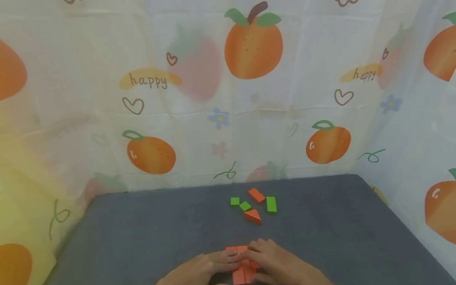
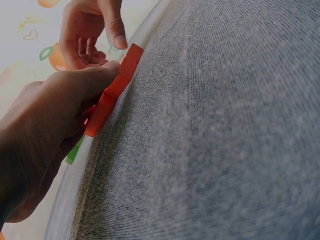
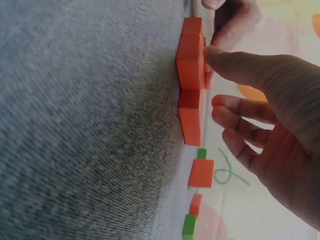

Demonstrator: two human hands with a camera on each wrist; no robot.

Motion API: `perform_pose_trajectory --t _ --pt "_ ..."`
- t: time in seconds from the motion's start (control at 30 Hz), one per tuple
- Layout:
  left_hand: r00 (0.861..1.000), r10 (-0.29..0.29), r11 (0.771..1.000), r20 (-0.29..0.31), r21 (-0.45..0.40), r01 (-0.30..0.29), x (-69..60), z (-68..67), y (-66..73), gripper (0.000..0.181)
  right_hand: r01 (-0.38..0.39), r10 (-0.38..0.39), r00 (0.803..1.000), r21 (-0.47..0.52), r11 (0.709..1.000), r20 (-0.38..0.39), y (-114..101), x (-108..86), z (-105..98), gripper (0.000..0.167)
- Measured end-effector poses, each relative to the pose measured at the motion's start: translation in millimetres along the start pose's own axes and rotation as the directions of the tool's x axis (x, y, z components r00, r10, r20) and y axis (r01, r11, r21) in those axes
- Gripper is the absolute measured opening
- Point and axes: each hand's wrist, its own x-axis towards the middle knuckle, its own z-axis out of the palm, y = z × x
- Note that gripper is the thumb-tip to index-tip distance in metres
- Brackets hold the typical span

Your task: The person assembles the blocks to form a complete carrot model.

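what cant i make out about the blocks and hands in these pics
Head view: the right hand and left hand cover parts of the orange block group, so its full outline is hidden.
Left wrist view: the left hand hides part of a green block.
Right wrist view: the top edge cuts off much of the left hand.

A hand could pass along the gray tabletop (image 1: 236,235) between the flat orange blocks (image 1: 238,277) and, farther back, the orange triangular block (image 1: 252,217), but the left hand (image 1: 200,274) and right hand (image 1: 277,262) obstruct the flat blocks' sides.
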Motion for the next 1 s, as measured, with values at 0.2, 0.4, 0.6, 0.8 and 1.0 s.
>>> perform_pose_trajectory --t 0.2,0.4,0.6,0.8,1.0 --pt "1.000 0.021 1.000 0.005 0.004 -0.021 0.9 0.0 2.1 0.055 0.049 -0.054 0.986 -0.031 0.998 -0.161 11 5.7 -9 0.029" --pt "1.000 -0.004 1.000 0.011 0.021 0.004 2.0 -1.1 2.4 0.057 -0.060 0.009 0.917 -0.116 0.991 -0.398 51 22.0 -29 0.018" --pt "1.000 0.013 1.000 -0.003 0.008 -0.013 0.1 -1.6 3.1 0.055 -0.298 0.229 0.862 -0.087 0.951 -0.452 98 46.8 -37 0.012" --pt "1.000 0.027 1.000 -0.010 0.007 -0.027 -0.3 -0.6 3.0 0.055 -0.352 0.273 0.869 -0.128 0.927 -0.414 118 63.7 -36 0.020" --pt "1.000 0.020 1.000 -0.007 0.006 -0.020 0.2 -0.8 1.5 0.055 -0.373 0.291 0.874 -0.155 0.915 -0.390 128 77.5 -30 0.018"
